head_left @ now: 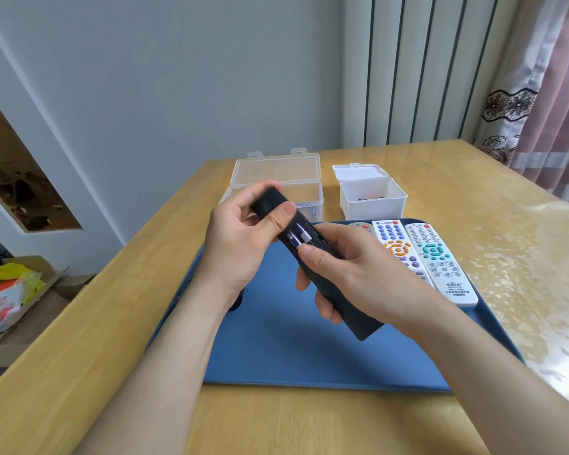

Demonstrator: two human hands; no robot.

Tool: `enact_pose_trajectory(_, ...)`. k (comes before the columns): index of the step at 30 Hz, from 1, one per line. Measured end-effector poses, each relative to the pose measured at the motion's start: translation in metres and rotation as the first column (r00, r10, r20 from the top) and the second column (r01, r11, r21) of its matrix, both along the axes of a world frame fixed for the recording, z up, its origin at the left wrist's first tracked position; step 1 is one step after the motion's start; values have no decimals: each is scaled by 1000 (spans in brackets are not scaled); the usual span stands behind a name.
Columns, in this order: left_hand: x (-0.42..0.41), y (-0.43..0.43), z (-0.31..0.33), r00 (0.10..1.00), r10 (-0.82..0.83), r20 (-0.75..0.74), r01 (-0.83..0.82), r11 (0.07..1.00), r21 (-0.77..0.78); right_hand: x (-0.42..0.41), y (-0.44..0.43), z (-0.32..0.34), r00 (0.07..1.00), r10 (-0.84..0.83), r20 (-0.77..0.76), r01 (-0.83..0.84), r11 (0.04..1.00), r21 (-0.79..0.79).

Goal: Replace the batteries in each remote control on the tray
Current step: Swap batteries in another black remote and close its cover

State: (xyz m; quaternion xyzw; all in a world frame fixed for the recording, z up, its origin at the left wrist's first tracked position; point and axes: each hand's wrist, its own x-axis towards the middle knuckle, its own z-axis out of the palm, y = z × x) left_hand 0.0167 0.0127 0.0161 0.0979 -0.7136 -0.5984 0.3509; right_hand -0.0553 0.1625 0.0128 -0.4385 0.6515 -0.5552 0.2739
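Two hands hold the black remote (363, 325) tilted above the blue tray (276, 339), compartment open so the batteries (298, 237) show: left hand (240, 238) grips its far end, steadying it, right hand (352, 274) wraps the near body, thumb at the batteries (likely to pry one out).

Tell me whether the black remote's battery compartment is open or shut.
Open: batteries lie exposed in the black remote, which the left hand and right hand both grip above the tray.
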Motion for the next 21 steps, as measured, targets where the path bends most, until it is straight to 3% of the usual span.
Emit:
enact_pose_trajectory(3,0,3,-2,993,-114,2,114,992,58,-1,3,4,998,40,57,-39,999,-16)
enact_pose_trajectory(11,4,-8,3,990,-83,114,102,980,-170,-7,9,8,995,84,53,-88,992,85)
enact_pose_trajectory(21,2,7,-2,958,-187,216,221,964,-150,-13,13,9,991,112,78,-119,988,102)
